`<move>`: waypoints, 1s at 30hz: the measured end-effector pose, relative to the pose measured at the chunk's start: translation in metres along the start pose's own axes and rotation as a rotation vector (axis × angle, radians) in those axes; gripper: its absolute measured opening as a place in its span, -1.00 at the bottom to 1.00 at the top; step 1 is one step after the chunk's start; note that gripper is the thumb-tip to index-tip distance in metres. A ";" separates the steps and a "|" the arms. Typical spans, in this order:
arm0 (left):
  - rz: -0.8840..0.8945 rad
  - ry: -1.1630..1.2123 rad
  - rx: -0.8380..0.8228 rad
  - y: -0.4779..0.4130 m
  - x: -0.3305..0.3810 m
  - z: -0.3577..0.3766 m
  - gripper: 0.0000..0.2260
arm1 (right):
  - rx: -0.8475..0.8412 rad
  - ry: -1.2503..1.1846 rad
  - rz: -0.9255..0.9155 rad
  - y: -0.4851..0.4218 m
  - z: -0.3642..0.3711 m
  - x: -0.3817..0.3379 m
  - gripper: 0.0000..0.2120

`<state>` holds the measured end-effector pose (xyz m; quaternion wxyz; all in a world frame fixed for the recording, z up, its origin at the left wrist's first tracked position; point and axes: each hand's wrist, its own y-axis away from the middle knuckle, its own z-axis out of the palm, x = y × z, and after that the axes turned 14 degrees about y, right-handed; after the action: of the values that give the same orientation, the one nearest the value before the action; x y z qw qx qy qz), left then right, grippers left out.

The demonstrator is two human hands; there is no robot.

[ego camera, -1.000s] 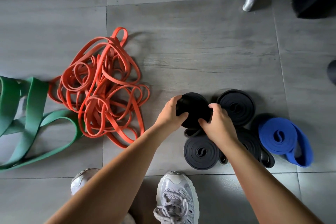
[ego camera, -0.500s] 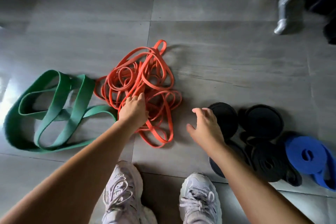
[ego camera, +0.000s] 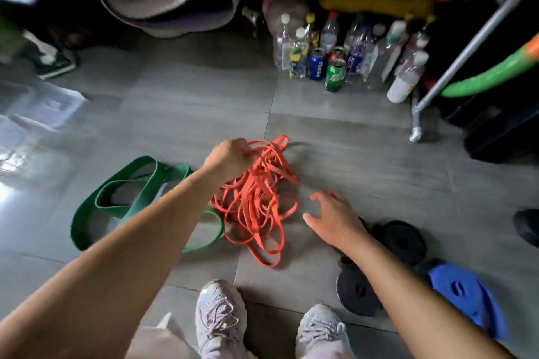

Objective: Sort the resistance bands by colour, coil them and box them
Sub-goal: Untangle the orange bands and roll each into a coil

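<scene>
Left hand (ego camera: 230, 158) grips the tangled orange bands (ego camera: 256, 198); right hand (ego camera: 335, 220) hovers spread beside them

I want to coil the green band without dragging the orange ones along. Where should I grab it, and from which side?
Best bet: the far-left bend of the wide flat green rubber band, approached from the left. That end lies in an open loop on the grey tiled floor, while its right end meets the tangled thin orange bands that the left hand grips.
</scene>
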<state>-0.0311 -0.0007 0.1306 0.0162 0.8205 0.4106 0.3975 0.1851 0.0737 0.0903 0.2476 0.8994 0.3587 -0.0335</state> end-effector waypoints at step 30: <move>0.359 0.347 0.075 0.230 0.085 -0.149 -0.37 | 0.579 -0.821 -0.448 0.200 -0.299 -0.190 -0.95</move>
<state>0.0507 -0.1393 0.3681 -0.1557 0.7997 0.2696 0.5134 0.1418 -0.0294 0.4818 0.0966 0.7455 0.3912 -0.5309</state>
